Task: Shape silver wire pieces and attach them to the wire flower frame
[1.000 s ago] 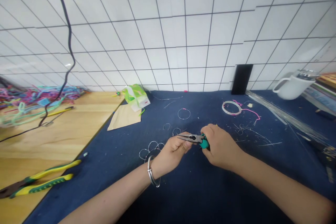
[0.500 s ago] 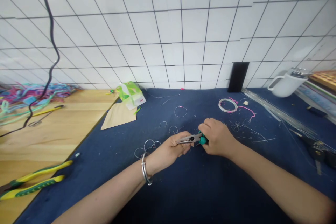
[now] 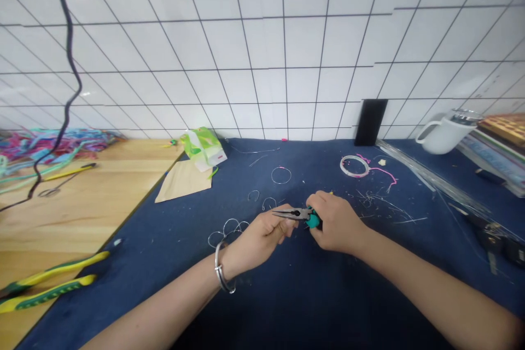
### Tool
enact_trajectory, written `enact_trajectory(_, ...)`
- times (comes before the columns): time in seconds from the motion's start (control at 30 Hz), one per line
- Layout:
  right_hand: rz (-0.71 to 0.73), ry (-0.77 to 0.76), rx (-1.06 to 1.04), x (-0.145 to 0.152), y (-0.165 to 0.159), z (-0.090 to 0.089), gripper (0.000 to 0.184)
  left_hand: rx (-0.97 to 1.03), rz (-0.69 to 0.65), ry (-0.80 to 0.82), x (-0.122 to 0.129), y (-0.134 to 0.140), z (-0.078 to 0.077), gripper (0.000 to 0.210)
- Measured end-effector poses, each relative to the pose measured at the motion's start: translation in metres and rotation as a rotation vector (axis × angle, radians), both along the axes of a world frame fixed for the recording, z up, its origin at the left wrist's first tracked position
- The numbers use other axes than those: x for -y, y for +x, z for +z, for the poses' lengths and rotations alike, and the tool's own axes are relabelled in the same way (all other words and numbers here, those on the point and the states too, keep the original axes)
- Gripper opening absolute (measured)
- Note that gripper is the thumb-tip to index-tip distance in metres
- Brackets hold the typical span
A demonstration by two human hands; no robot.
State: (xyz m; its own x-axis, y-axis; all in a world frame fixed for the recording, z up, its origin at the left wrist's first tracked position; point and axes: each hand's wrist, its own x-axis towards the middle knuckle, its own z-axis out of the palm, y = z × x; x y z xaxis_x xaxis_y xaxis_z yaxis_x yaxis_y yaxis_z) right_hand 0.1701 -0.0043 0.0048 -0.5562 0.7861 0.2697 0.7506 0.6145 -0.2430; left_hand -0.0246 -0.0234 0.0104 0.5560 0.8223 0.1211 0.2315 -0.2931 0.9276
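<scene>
My right hand [image 3: 338, 224] is wrapped round the teal handles of needle-nose pliers [image 3: 296, 214], whose jaws point left. The jaws lie across the fingers of my left hand [image 3: 262, 238], which are pinched together beneath them; whatever those fingers hold is hidden. A silver bangle [image 3: 220, 268] circles the left wrist. Just beyond that hand lie joined wire loops [image 3: 232, 226] and small bent wire pieces [image 3: 269, 203]. Farther back, a thin wire ring [image 3: 281, 175] rests on the dark blue cloth [image 3: 279, 306].
Wire offcuts [image 3: 379, 202] and a white ring with pink thread [image 3: 355, 166] lie at right, near a white mug [image 3: 447, 131] and a black slab [image 3: 370, 122]. Yellow-green pliers [image 3: 53, 284] are at left. A brown paper piece [image 3: 184, 181] lies by a green packet [image 3: 204, 147].
The pliers have shifted slightly left and turned, their jaws now more level across my left fingers. Both hands keep nearly the same place, and the view has moved a little.
</scene>
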Motion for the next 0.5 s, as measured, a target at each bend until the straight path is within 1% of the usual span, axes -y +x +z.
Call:
enact_trajectory(0.07, -0.009, -0.058, -0.053, 0.006, -0.004, 0.006, 0.021, -0.037, 0.004, 0.028, 0.002, -0.004, 0.007, 0.029)
enact_trajectory(0.13, -0.011, -0.133, -0.106, 0.012, -0.008, 0.011, 0.022, -0.109, -0.025, 0.023, 0.004, -0.01, 0.017, 0.03)
enact_trajectory(0.2, -0.011, -0.218, -0.146, 0.016, -0.013, 0.013, 0.021, -0.163, -0.07, -0.011, 0.003, -0.017, 0.025, 0.03)
enact_trajectory(0.27, -0.02, -0.299, -0.169, 0.016, -0.017, 0.012, 0.019, -0.156, -0.103, -0.078, -0.001, -0.022, 0.028, 0.03)
enact_trajectory(0.33, -0.033, -0.358, -0.188, 0.015, -0.02, 0.008, 0.017, -0.111, -0.126, -0.147, -0.005, -0.024, 0.026, 0.03)
enact_trajectory(0.4, -0.044, -0.388, -0.21, 0.012, -0.022, 0.004, 0.017, -0.065, -0.133, -0.193, -0.008, -0.023, 0.021, 0.031)
enact_trajectory(0.5, -0.05, -0.413, -0.244, 0.008, -0.023, -0.001, 0.016, 0.022, -0.089, -0.262, -0.009, -0.019, 0.01, 0.03)
